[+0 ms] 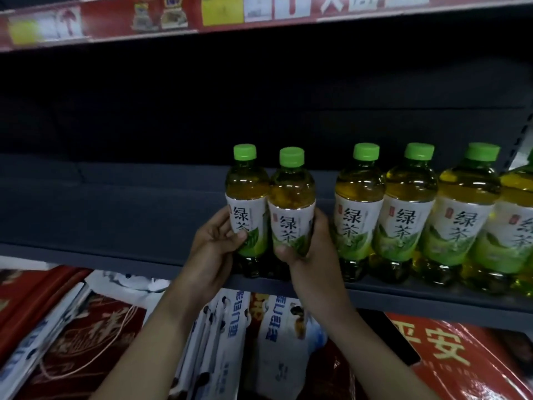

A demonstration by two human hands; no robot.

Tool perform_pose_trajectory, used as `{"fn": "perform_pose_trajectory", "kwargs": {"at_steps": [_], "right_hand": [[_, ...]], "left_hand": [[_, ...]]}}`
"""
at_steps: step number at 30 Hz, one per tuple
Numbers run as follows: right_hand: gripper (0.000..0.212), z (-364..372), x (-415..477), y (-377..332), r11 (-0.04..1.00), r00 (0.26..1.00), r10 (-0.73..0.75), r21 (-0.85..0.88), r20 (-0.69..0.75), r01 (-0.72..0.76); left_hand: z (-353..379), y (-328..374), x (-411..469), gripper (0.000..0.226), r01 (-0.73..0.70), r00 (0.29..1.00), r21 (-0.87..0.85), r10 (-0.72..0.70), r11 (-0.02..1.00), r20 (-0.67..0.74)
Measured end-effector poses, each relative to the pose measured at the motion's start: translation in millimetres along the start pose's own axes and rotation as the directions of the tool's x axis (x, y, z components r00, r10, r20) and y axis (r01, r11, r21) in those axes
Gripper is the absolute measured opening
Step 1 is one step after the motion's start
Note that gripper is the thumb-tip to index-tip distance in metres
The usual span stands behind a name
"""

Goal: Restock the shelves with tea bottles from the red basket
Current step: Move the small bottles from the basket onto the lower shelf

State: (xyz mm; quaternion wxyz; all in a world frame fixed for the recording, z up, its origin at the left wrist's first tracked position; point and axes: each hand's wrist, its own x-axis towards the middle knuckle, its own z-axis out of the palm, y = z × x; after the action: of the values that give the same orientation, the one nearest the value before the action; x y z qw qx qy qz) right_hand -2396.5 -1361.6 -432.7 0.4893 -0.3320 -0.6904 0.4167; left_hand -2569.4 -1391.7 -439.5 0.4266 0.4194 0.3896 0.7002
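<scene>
Shelf (115, 215) of dark grey metal spreads wide behind both hands. Red boxes (461, 356) and white bags (277, 342) lie below the forearms. A row of tea bottles (403, 215) stands just right of the right hand. Two more stand upright and touching at the shelf's front edge: the left hand (213, 255) grips the left bottle (248, 197), and the right hand (311, 255) grips the right bottle (291, 203).
</scene>
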Motion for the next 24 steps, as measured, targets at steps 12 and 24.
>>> {"fn": "perform_pose_trajectory", "kwargs": {"at_steps": [12, 24], "right_hand": [[0.08, 0.1, -12.8, 17.1, 0.928, 0.997, -0.033, -0.371, -0.064, 0.007], [0.074, 8.6, 10.4, 32.8, 0.895, 0.992, -0.054, -0.446, -0.116, -0.003]], "left_hand": [[8.0, -4.3, -29.4, 0.06, -0.047, 0.985, 0.627, 0.141, 0.777, -0.101], [23.6, -21.6, -2.0, 0.067, -0.033, 0.975, 0.717, 0.18, 0.697, -0.13]]}}
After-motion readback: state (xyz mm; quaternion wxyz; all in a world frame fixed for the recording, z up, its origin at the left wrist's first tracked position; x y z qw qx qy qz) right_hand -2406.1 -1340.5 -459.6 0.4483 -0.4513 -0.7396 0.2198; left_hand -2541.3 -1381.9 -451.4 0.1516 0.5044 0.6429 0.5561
